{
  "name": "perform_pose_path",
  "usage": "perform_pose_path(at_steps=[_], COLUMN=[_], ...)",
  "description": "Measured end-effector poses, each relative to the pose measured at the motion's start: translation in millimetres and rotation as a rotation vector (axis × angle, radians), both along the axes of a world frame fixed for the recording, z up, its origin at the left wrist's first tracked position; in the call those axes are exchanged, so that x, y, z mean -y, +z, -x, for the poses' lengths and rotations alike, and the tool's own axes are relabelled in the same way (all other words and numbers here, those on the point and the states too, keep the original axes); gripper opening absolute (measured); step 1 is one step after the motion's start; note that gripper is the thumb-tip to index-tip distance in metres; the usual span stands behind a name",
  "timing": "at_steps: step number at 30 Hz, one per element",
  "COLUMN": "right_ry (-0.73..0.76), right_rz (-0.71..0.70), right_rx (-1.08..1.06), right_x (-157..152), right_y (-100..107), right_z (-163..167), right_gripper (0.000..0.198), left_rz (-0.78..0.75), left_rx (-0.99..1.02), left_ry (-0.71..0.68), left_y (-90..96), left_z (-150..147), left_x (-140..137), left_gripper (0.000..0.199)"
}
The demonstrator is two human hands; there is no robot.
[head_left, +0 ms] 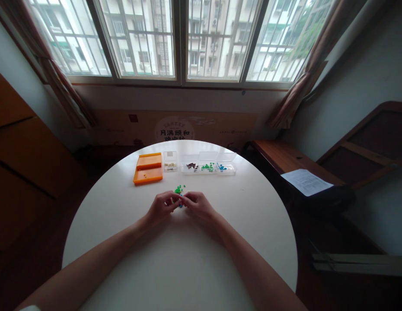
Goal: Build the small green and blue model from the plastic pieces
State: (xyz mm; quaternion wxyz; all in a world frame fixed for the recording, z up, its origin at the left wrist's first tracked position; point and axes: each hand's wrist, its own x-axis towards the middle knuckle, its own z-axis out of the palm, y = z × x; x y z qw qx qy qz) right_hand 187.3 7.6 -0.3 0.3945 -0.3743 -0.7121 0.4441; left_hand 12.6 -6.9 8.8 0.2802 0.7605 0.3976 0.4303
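Note:
Near the middle of the white table (201, 259), my left hand (164, 203) and my right hand (197, 203) meet fingertip to fingertip. Both are closed in a pinch around something small, mostly hidden by the fingers. A bit of blue shows between and just under the fingertips; I cannot make out its kind. Right behind the hands lies a small pile of green pieces (178, 189) on the tabletop.
An orange case (149, 161) lies open at the back left. Beside it stands a small clear box (170, 156) with pale bits. Further right, a clear compartment box (208, 172) holds dark, green and blue pieces. Paper sheets (306, 182) lie on a bench (295, 160).

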Motion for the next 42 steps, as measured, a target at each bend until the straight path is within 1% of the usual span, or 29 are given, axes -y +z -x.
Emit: perform_pose_path(at_steps=[18,42], right_ry=[0.008,0.001], right_rz=[0.012,-0.01], right_rx=[-0.006,0.019], right_x=[-0.2,-0.4], right_y=[-0.8,-1.7], right_z=[-0.6,-0.6], right_gripper=[0.033,0.032], left_rz=[0.016,-0.011], left_rx=[-0.004,-0.015], left_ry=[-0.008,-0.002], left_y=[0.1,0.3], left_z=[-0.1,-0.3], left_x=[-0.2,0.2], left_gripper=[0.017,0.017])
